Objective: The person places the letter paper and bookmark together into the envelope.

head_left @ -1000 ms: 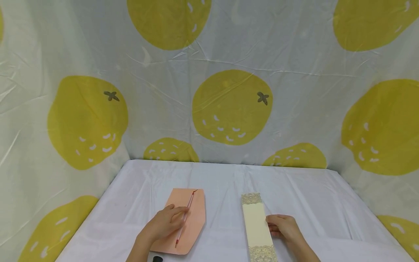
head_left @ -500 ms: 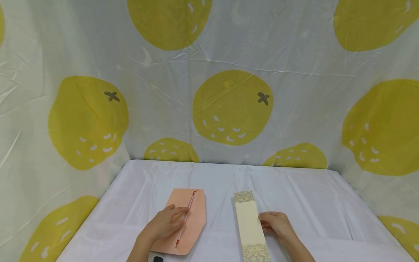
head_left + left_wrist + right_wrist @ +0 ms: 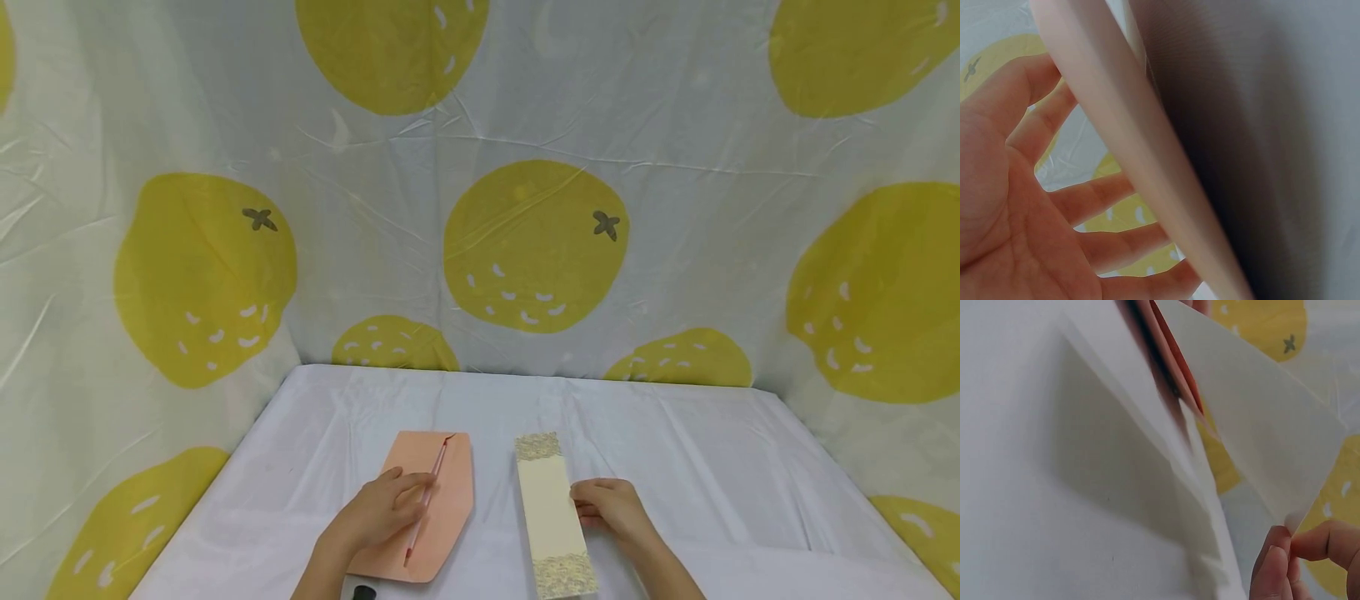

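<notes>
A pink envelope point(image 3: 450, 508) lies left of centre on the white cloth, a pale slit with red ends running down it. My left hand point(image 3: 382, 512) is over it, fingertips at the slit. In the left wrist view, thumb and index come together at the pink edge while the other fingers spread along it. Right of the envelope is a long cream card point(image 3: 546, 504) with lace-patterned ends. My right hand point(image 3: 611, 504) pinches its right long edge between thumb and fingers. The right wrist view shows the card's corner at the fingertips and the envelope's orange-red inside point(image 3: 1179, 356) beyond.
A white cloth point(image 3: 675, 450) covers the table. A small black-topped thing point(image 3: 364, 592) stands at the front edge below the envelope, mostly cut off by the frame. Fabric walls with yellow fruit prints point(image 3: 536, 246) rise behind and at both sides.
My right hand has moved left, bringing the cream card closer to the envelope. The left hand and the envelope have stayed in place.
</notes>
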Demonstrator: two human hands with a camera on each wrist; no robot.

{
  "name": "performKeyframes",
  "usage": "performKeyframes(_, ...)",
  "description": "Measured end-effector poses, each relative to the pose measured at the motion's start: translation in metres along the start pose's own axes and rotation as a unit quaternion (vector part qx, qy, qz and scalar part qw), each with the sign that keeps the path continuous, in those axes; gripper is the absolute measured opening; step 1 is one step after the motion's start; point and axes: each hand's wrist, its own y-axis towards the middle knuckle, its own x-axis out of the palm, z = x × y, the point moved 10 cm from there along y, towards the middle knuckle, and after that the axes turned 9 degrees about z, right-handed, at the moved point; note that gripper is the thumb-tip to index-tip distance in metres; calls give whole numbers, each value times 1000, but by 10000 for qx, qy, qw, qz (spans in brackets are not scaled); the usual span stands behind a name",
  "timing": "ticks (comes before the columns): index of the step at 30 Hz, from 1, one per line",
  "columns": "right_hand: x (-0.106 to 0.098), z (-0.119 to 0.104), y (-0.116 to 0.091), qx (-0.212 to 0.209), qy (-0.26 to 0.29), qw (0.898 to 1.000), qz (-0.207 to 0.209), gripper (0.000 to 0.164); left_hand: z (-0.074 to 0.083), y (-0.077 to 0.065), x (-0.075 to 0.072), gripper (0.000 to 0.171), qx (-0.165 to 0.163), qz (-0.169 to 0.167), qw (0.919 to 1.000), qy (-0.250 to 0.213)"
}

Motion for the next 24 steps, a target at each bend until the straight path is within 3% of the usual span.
performKeyframes(10,23,1,4,75,-17,9999,-75,28,-2,1,0,40,11,-36,10000,12)
performKeyframes(24,61,-5,-1,-65,111,9985,-524,27,0,1,-1,39,-44,-79,9999,-57)
